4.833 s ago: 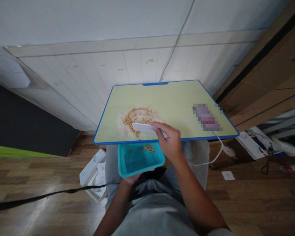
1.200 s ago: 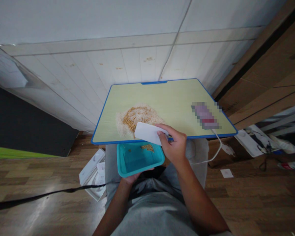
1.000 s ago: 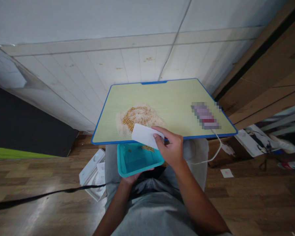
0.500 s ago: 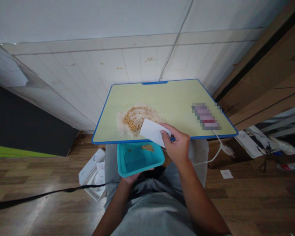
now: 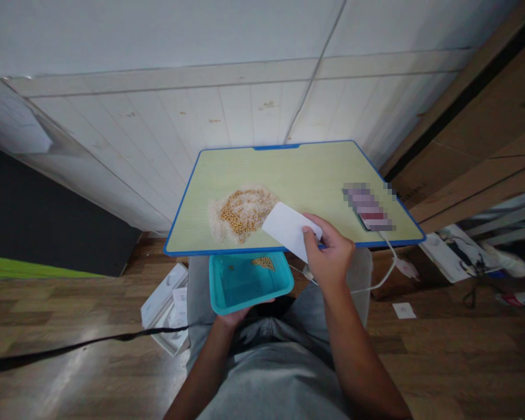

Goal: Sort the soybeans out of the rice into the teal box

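I keep my right arm (image 5: 359, 356) stretched forward and slightly inward; my right hand (image 5: 332, 252) is closed in a pinch, thumb (image 5: 308, 238) bent against the fingers' side. My left arm (image 5: 205, 367) also points inward, lower; my left hand (image 5: 233, 318) is mostly hidden.

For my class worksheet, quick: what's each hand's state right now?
Left hand: holding the tub from below, mostly hidden.
Right hand: closed, holding a white card.

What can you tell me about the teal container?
The teal container is a shallow, open-topped, round-cornered rectangle, seemingly plastic. The left hand holds its near side from below, in front of the table; whether container and table touch is unclear. Golden beads sit inside toward its far side, mostly right of the middle.
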`<state>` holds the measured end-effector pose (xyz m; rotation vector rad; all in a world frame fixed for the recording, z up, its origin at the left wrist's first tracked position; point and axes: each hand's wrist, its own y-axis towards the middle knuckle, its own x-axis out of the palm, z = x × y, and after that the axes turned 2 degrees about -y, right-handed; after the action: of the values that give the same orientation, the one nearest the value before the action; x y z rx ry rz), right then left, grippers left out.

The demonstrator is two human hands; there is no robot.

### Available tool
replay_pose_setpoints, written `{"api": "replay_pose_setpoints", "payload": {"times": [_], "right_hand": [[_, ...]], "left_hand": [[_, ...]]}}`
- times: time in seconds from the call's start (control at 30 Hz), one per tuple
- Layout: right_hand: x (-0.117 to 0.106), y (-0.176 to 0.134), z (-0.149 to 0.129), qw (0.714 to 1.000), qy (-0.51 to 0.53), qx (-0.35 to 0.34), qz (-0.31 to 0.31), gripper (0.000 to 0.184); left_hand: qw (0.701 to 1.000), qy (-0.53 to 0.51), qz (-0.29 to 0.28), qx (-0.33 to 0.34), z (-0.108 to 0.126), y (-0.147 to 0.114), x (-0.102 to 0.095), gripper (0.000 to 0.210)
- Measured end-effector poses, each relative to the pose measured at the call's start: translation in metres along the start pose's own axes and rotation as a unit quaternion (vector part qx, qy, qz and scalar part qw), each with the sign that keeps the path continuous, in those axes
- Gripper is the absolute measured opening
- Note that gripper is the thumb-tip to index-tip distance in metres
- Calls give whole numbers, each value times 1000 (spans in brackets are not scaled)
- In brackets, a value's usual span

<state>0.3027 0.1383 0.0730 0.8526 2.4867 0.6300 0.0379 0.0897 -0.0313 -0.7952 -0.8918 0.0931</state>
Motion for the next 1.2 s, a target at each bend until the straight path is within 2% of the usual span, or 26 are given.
{"api": "replay_pose_setpoints", "payload": {"times": [0.17,0.37,0.57,0.7,0.8,0.93,1.03,1.2], "right_hand": [[0,2,3,994,49,39,92,32],[0,10,14,986,45,40,156,22],[-6,10,12,989,12,27,142,18],[-14,11,10,991,29,42,125,28],[-22,10,14,994,29,47,89,36],[-32,7,17,999,-1,18,39,34],[-36,8,15,999,-27,-12,41,30],[-38,12,5,995,-76,-54,40,27]], "left_hand": [[1000,16,-9,1,0,2,-5,62],[1000,6,-22,-4,-1,2,-5,61],[1000,-4,-16,0,-1,2,-6,62],[1000,-4,-23,-3,-2,3,-7,59],[1000,-13,-15,-6,-3,1,-3,60],[999,-38,-1,-15,-7,-2,4,68],[999,-44,-1,-18,-10,-3,7,67],[1000,-9,-17,-16,-12,-3,7,53]]}}
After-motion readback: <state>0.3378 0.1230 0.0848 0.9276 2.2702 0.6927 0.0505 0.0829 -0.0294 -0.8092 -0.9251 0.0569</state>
